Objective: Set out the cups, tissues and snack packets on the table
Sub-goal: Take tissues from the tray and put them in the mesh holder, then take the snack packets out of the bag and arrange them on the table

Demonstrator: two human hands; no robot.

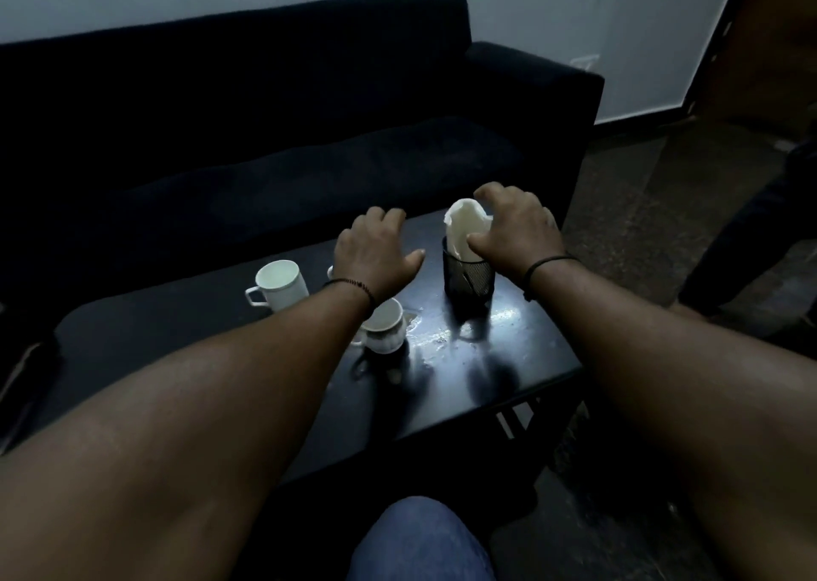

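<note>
Standing upright in a black mesh holder [468,277] toward the far right of the dark table [508,359], a white wad of tissues [465,227], its top poking above the rim. Curled around that wad from the right, the right hand [515,227]: thumb against the near side just above the holder's rim, fingers bent over the far top edge, loosely cupped; firm grip or mere touch, cannot tell. Spread flat and empty just left of the holder, the left hand [376,253], palm down above the tabletop, thumb pointing toward the holder, apart from it. Partly hidden under the left wrist, a ribbed white cup [387,331]. Farther left, a plain white cup [280,284], upright, handle toward the near left. Beyond the table, a dark sofa [265,116].
</note>
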